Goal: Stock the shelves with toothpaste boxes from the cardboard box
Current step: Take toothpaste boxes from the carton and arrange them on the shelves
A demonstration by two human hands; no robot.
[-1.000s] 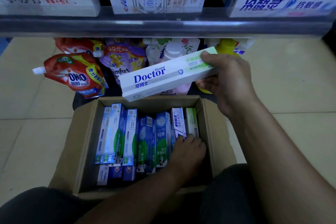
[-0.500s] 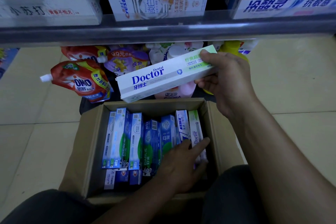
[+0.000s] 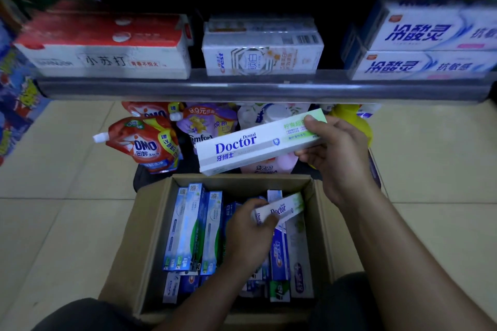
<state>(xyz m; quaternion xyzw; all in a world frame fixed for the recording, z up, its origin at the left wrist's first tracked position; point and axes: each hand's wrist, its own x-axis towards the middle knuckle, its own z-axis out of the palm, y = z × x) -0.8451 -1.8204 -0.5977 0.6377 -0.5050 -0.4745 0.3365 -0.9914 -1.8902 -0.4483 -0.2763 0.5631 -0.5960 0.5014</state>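
Observation:
An open cardboard box (image 3: 321, 223) sits on the floor between my knees, filled with several upright blue and green toothpaste boxes (image 3: 192, 226). My right hand (image 3: 336, 153) grips the green end of a white Doctor toothpaste box (image 3: 250, 146), held level above the carton's far edge. My left hand (image 3: 248, 231) is inside the carton and holds a second, smaller-looking Doctor box (image 3: 282, 208) lifted and tilted above the others. The shelf (image 3: 215, 87) runs across the view above, carrying stacked toothpaste cartons.
On the shelf stand a red and white carton (image 3: 107, 45), a Crest carton (image 3: 262, 47) and blue and white cartons (image 3: 430, 40). Detergent pouches (image 3: 145, 144), a purple Comfort pouch (image 3: 207, 121) and a yellow bottle (image 3: 355, 121) lie beyond the carton. Tiled floor lies on both sides.
My left hand has taken hold of a second Doctor box and raised it out of the row. The view has tilted up, showing more of the shelf. My right hand keeps its box.

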